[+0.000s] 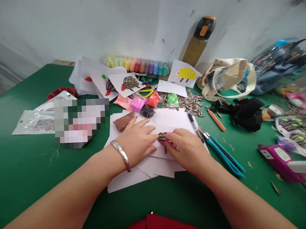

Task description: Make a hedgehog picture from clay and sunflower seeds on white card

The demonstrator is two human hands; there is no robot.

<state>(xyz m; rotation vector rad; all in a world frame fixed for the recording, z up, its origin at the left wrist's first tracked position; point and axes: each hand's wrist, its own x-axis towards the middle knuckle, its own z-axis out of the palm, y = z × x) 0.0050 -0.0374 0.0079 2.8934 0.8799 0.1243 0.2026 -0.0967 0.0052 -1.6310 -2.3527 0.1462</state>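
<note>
The left hand (137, 139) lies spread, the right hand (189, 148) curls, grip unclear; seeds (161, 136) cover part of the pink clay (162, 143).

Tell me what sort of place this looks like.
Probably a craft workspace, perhaps in a classroom or workshop, though little of the room shows. The signs on the green table: a row of coloured packets, a pile of striped seeds and a yellow animal picture.
</note>
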